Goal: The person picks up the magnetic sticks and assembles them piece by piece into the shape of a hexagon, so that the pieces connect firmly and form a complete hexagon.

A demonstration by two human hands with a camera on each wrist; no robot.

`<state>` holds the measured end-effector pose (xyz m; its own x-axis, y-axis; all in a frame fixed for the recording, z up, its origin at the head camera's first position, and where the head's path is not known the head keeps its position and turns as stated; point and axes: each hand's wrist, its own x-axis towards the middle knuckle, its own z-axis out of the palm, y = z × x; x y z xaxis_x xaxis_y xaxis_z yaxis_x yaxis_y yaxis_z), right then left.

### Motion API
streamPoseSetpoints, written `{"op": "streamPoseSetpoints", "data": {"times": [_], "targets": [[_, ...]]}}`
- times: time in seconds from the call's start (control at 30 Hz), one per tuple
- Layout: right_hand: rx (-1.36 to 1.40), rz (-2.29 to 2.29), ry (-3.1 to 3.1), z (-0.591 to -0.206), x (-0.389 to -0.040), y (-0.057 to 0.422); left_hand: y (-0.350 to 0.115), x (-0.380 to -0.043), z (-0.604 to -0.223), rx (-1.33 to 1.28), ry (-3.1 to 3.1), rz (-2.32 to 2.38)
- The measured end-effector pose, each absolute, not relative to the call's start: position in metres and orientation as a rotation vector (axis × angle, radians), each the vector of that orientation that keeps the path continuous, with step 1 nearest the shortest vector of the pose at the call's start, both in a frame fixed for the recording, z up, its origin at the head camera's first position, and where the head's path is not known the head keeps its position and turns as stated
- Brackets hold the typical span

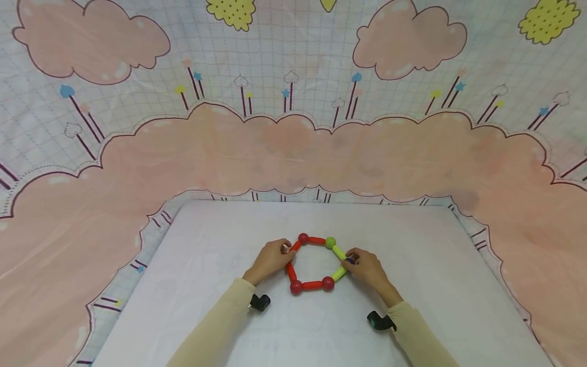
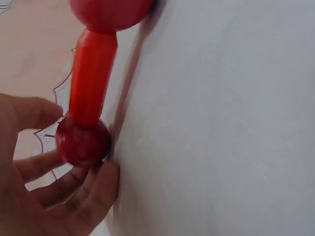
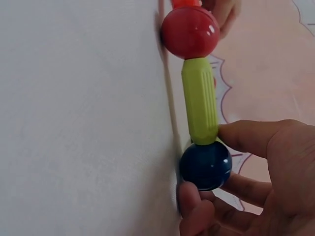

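A closed ring of magnetic-looking rods and balls lies on the white table. Its left side has red rods (image 1: 313,285) and red balls (image 1: 296,287); at the right are two yellow-green rods (image 1: 339,252), with a green ball (image 1: 330,242) at the far right corner. My left hand (image 1: 269,261) holds the ring's left corner, thumb and fingers around a red ball (image 2: 82,141) in the left wrist view. At the right corner my right hand (image 1: 370,269) grips a dark blue ball (image 3: 205,165) between thumb and fingers. Fingers partly cover both corners in the head view.
The white table (image 1: 183,316) spreads out on all sides of the ring. Behind and beside it hangs a patterned cloth (image 1: 293,153) with pink clouds. Black wrist-camera mounts (image 1: 260,303) stick out below both wrists, close to the tabletop.
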<state>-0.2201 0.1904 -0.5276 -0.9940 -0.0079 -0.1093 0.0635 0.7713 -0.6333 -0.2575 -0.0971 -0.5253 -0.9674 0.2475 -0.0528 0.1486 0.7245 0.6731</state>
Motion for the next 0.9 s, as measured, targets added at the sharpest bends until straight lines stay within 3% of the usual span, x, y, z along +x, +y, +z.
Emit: {"op": "streamPoseSetpoints", "data": {"times": [0.33, 0.63, 0.9], "targets": [[-0.021, -1.067, 2.817, -0.522, -0.211, 0.193, -0.124, -0.244, -0.525, 0.739, 2.581, 1.056], [-0.032, -1.090, 2.805, -0.527, -0.212, 0.193, -0.125, -0.244, -0.529, 0.770, 2.607, 1.033], [0.008, -1.062, 2.836, -0.527, -0.216, 0.192, -0.112, -0.251, -0.530, 0.610, 2.668, 1.052]]}}
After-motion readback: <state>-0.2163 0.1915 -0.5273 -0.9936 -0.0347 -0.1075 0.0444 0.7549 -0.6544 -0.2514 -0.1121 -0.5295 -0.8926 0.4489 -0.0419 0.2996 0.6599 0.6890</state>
